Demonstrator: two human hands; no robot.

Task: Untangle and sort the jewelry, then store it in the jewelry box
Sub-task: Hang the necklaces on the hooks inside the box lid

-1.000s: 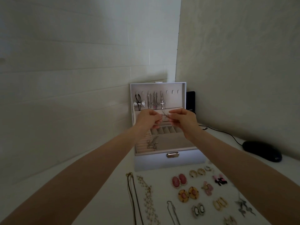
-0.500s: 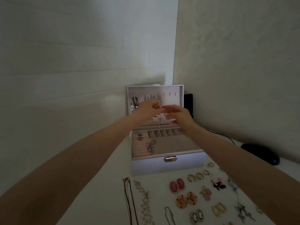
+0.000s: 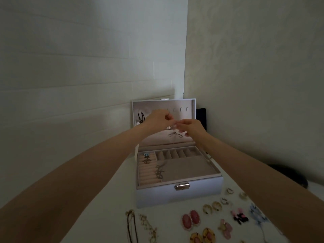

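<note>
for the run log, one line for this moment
necklace: dangling before lid; left hand: pinches necklace; right hand: pinches necklace; jewelry box: open

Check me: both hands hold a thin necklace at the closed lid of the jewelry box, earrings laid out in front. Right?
No: the head view shows the lid open and upright. The left hand and right hand do pinch a thin necklace there, earrings in front.

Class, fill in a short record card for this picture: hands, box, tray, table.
Left hand: pinches silver necklace before the lid
Right hand: pinches the same necklace
Jewelry box: open, lid upright
Tray: rings in the rolls, silver piece beside them
Table: pink earrings, necklaces in front of box
</note>
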